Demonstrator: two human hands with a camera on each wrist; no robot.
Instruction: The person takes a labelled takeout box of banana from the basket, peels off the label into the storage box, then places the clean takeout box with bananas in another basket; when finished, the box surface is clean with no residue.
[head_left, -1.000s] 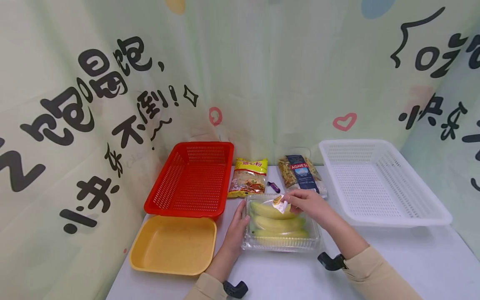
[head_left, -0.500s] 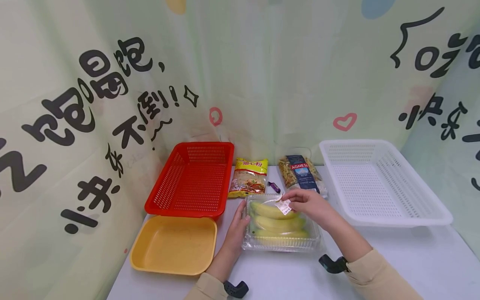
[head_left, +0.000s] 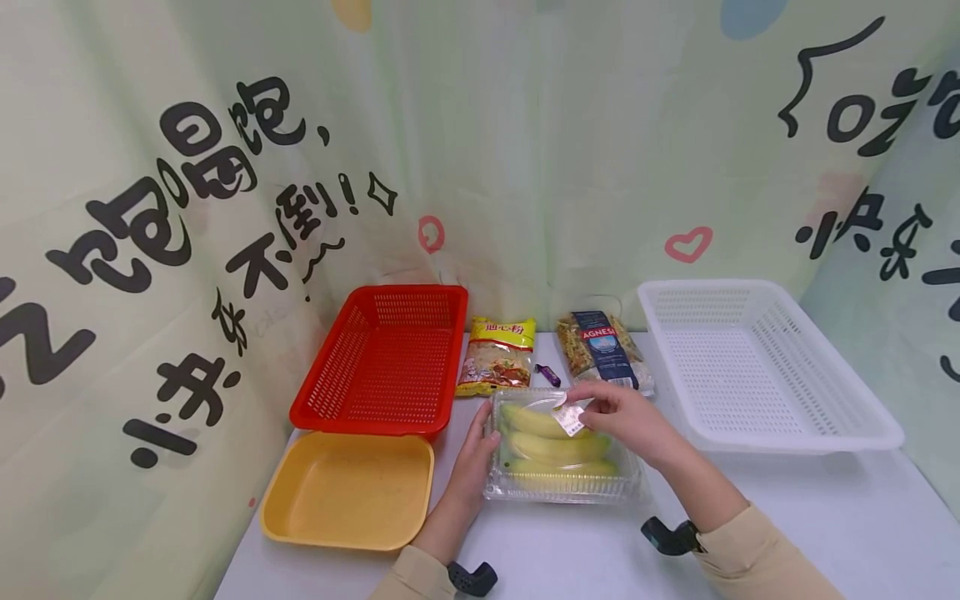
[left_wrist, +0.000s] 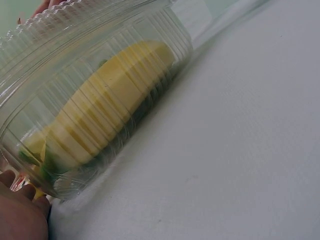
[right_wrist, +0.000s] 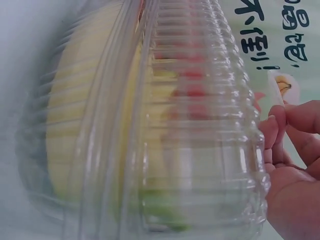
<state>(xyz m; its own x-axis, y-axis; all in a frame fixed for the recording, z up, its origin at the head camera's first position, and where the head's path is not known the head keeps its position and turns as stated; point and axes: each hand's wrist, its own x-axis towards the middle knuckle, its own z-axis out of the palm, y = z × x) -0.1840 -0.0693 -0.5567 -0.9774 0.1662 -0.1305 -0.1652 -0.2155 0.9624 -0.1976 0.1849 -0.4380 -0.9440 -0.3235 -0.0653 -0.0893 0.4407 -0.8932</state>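
A clear lidded plastic box (head_left: 547, 492) with several yellow-green bananas (head_left: 557, 448) inside stands on the table. Along its left side rests my left hand (head_left: 471, 467), fingers extended against the wall and thumb at the edge; the left wrist view shows the fingers touching the box's corner. My right hand (head_left: 618, 417), over the lid's upper right, pinches a small white sticker (head_left: 568, 418) with print on it between thumb and fingers. A banana picture shows on the sticker (right_wrist: 285, 87) in the right wrist view. How much of it touches the lid cannot be told.
Behind the box lie a yellow-topped food bag (head_left: 497, 357), a small purple-wrapped candy (head_left: 549, 374) and an AGNESI pasta bag (head_left: 604, 350). At left stand a red basket (head_left: 378, 358) and a yellow tub (head_left: 345, 492); a white basket (head_left: 750, 375) stands at right.
The sticker was folded up in the right fingers a second ago; now it lies flatter above the lid, with its face toward the head camera. The left hand and the box stay put.
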